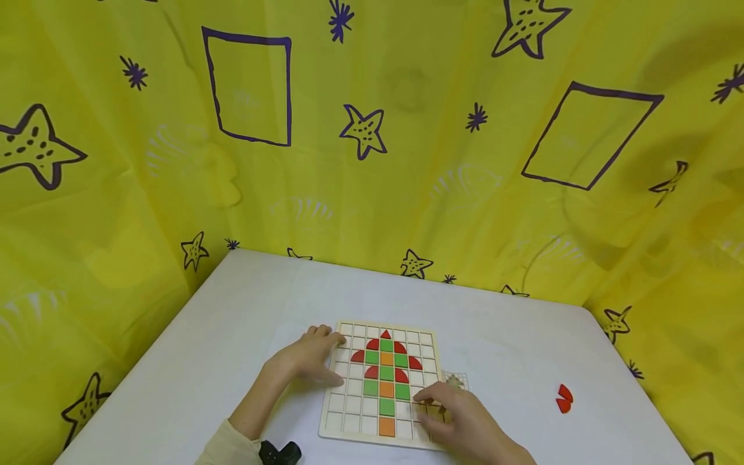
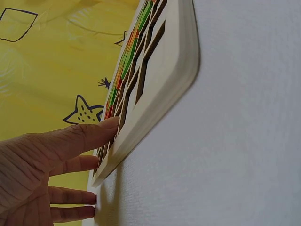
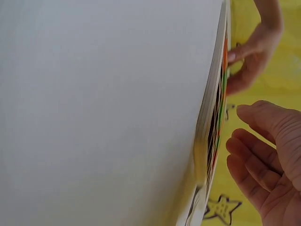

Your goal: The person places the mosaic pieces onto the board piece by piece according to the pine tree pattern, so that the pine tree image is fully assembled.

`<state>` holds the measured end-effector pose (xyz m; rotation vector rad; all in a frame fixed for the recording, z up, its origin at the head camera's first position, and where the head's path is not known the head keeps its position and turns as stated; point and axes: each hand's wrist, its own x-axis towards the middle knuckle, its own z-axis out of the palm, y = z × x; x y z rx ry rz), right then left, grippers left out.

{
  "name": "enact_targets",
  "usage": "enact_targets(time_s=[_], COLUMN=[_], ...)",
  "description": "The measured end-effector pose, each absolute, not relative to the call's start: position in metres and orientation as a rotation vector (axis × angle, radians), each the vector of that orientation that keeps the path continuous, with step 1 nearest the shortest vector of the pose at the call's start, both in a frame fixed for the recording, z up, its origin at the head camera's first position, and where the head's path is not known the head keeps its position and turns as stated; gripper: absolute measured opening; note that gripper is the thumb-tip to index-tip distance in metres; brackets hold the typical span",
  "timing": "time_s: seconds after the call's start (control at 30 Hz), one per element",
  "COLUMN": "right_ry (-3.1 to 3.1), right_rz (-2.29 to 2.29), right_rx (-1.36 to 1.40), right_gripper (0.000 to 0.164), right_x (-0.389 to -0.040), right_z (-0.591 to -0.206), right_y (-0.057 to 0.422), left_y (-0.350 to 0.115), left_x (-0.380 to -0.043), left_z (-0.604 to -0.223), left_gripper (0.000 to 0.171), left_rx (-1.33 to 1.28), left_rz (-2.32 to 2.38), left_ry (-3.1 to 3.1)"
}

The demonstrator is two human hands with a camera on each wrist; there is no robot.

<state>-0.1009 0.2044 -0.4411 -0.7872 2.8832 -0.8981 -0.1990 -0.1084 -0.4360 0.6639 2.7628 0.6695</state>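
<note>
A wooden grid board lies on the table, bearing green and orange squares, red quarter-round pieces and a red triangle in a tree-like shape. My left hand rests at the board's left side, thumb on the frame and fingers extended along the edge, as the left wrist view shows. Over the lower right cells is my right hand, its fingers loosely bent. In the right wrist view a gap shows between thumb and fingers, with nothing held there. That hand hides several cells at the lower right.
Two loose red quarter-round pieces lie on the white table at the right. A small printed pattern card sticks out beside the board's right edge. At the front left is a black object. A yellow patterned curtain surrounds the table.
</note>
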Motion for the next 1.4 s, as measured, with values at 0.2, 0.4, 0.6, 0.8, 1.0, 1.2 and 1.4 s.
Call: enact_targets(time_s=[0.2,0.4,0.6,0.8,1.0,1.2,1.4], right_ry=[3.009,3.2,3.363,3.471,3.469,3.379,3.189], right_rz=[-0.962,-0.967,-0.919,-0.858,-0.801,-0.622,-0.613], right_rx=[-0.623,-0.603,-0.545,-0.404,-0.163,0.033,0.194], right_gripper=[0.02,0.026,0.031,0.032,0.026,0.026,0.029], right_x=[-0.105,-0.108,-0.108,-0.106,-0.101,-0.098,-0.099], right_z=[-0.446,-0.45,-0.446,-0.442,-0.441,-0.442,-0.442], right_y=[0.234,0.269,0.303,0.332,0.357,0.382,0.402], left_y=[-0.109,-0.109,-0.109,-0.109,-0.109,-0.108,-0.111], left_x=[-0.199,-0.199,-0.198,-0.198,-0.199,-0.199,-0.199], left_z=[-0.435,-0.435,-0.435,-0.435,-0.435,-0.435,-0.43], left_gripper=[0.069,0.068,0.067,0.068,0.068,0.067,0.061], left_rx=[0.667,0.679,0.682,0.688,0.686,0.69,0.671], left_rz=[0.681,0.678,0.665,0.665,0.666,0.669,0.688], left_ry=[2.753,2.752,2.764,2.767,2.77,2.767,2.717])
